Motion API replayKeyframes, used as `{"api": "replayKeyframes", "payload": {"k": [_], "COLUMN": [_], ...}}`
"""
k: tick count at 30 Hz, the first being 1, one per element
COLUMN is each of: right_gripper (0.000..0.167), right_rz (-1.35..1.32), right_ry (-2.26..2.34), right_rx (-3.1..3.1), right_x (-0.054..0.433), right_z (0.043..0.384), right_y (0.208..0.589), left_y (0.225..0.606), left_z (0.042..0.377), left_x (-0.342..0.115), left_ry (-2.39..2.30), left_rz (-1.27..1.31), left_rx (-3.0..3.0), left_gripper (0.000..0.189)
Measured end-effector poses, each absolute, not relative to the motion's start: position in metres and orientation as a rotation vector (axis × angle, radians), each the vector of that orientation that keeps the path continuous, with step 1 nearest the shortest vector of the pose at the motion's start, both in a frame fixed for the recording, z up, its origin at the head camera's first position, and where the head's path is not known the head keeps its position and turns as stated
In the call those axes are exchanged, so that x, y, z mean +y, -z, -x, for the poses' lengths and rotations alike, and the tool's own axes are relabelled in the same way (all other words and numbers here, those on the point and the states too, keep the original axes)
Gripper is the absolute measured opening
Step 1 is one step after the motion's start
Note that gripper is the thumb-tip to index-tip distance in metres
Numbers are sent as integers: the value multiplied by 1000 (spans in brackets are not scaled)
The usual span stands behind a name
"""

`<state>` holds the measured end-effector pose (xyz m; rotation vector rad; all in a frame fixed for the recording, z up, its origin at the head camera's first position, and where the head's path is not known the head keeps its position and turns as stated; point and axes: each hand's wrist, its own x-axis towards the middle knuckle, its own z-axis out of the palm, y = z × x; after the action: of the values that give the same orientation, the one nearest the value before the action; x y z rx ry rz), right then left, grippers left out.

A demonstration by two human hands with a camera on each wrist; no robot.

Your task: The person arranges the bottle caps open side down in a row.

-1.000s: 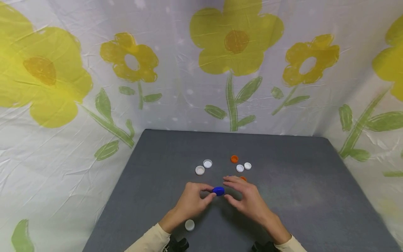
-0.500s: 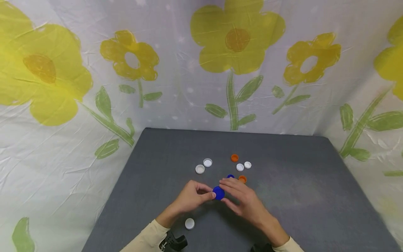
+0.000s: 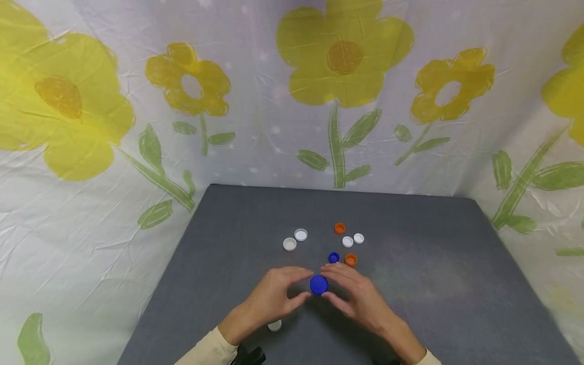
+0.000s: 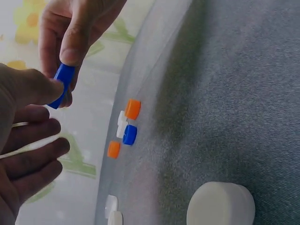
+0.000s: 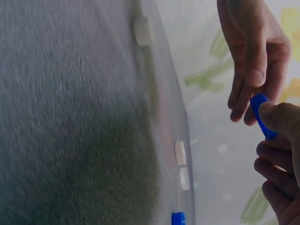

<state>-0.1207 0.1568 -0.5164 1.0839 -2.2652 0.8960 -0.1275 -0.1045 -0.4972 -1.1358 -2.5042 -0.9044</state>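
Observation:
A round blue bottle cap [image 3: 319, 285] is up off the table between the two hands. My right hand [image 3: 362, 299] pinches it by its edge; in the right wrist view the thumb lies on the cap. My left hand [image 3: 276, 294] is close on the other side, thumb and fingers spread apart around a gap. A small space separates it from the cap in the head view. Beyond the hands lie a smaller blue cap [image 3: 334, 257] and an orange cap [image 3: 351, 260]. A white cap [image 4: 220, 204], partly hidden by the left wrist in the head view, lies nearer.
On the dark grey table [image 3: 433, 263], two white caps [image 3: 289, 244] lie left of the middle. Farther right are an orange cap [image 3: 339, 228] and two smaller white caps [image 3: 348, 242]. A flowered curtain [image 3: 255, 126] hangs behind and at both sides.
The left hand has let go of the blue cap and drawn slightly left. The cap has turned its flat face up and now sits in the right hand's fingers.

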Motion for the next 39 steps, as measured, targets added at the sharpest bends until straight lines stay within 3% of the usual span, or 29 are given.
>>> {"api": "replayKeyframes", "payload": {"k": [7,29,39], "right_gripper": [48,34,30], "right_rz": [-1100,-1167,-1194], "right_ry": [-988,-820,-786], "right_rx": [-2310,-2740,-2843], "right_x": [148,126,124], "right_z": [108,80,78], "right_y": [521,541,545], "left_y": [492,523,533], "left_z": [119,94,88], "left_x": [-110,-121,-112], "left_ry": [735,501,123], "left_rz": [1209,1299,1366], "left_rx": [-2540,-2761,-2660], "left_gripper": [33,26,23]}}
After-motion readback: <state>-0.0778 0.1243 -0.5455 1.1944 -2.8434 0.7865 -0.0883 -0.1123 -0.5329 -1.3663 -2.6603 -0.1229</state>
